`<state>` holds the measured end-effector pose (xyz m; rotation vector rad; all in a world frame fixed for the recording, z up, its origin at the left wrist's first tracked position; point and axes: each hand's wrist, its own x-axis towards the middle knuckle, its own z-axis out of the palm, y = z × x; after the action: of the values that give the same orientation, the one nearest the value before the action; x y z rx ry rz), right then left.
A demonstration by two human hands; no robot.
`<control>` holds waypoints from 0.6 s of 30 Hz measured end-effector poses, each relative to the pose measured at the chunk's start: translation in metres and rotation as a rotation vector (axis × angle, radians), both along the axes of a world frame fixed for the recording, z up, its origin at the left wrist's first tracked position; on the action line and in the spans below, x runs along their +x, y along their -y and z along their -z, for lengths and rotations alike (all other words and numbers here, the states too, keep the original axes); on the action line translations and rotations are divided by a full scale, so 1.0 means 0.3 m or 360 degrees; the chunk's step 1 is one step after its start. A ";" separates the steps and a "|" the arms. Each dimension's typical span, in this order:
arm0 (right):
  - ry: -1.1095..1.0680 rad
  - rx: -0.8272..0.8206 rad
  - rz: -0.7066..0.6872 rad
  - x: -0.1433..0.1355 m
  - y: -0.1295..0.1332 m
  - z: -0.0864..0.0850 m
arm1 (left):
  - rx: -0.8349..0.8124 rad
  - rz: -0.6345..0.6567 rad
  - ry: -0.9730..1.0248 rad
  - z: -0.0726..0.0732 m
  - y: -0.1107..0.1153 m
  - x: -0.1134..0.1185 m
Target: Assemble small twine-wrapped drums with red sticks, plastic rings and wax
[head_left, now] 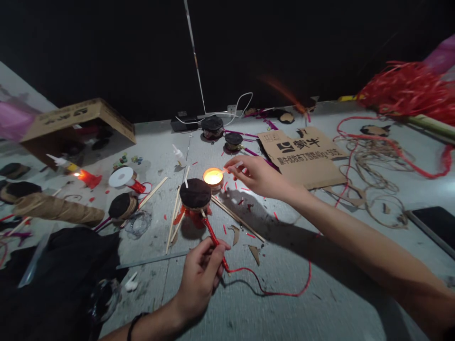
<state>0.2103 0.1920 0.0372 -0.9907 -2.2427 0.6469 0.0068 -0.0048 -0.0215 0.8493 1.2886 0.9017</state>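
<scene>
My left hand (202, 270) is closed round the handle of a small rattle drum (195, 193), a stick wound in red cord. The drum has a black top, and its head rests to the left of a lit tealight candle (213, 176). Red cord (284, 294) trails from the handle's lower end and curves to the right across the table. My right hand (250, 174) pinches at the right rim of the candle, fingertips close to the glow. What lies between those fingertips is too small to name; a whitish bit shows there.
Wooden sticks (238, 218) and red scraps lie around the drum. More drums (212, 127) stand behind. Flattened cardboard (309, 161) and tangled twine (377, 163) lie to the right, a phone (435, 227) beyond. Left are a cardboard box (71, 121), a white spool (121, 177) and black cloth (67, 284).
</scene>
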 end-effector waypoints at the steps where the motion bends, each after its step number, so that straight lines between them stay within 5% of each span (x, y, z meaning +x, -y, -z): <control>1: 0.0002 0.0038 0.0017 0.013 0.021 -0.010 | 0.0006 -0.0007 -0.0007 0.001 0.000 -0.001; 5: 0.0129 0.0213 0.0068 0.106 0.153 0.021 | 0.0039 -0.0011 -0.0025 -0.001 0.000 -0.004; 12: 0.0537 0.0372 0.0078 0.253 0.359 0.238 | 0.0112 0.0006 -0.0061 -0.005 0.002 0.010; 18: 0.0618 0.0369 0.0127 0.248 0.419 0.264 | 0.0211 -0.0050 -0.0109 -0.012 -0.010 0.011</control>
<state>0.2846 0.0663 -0.0421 -1.1554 -2.5218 0.1603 0.0102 -0.0018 -0.0180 0.9731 1.3149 0.9991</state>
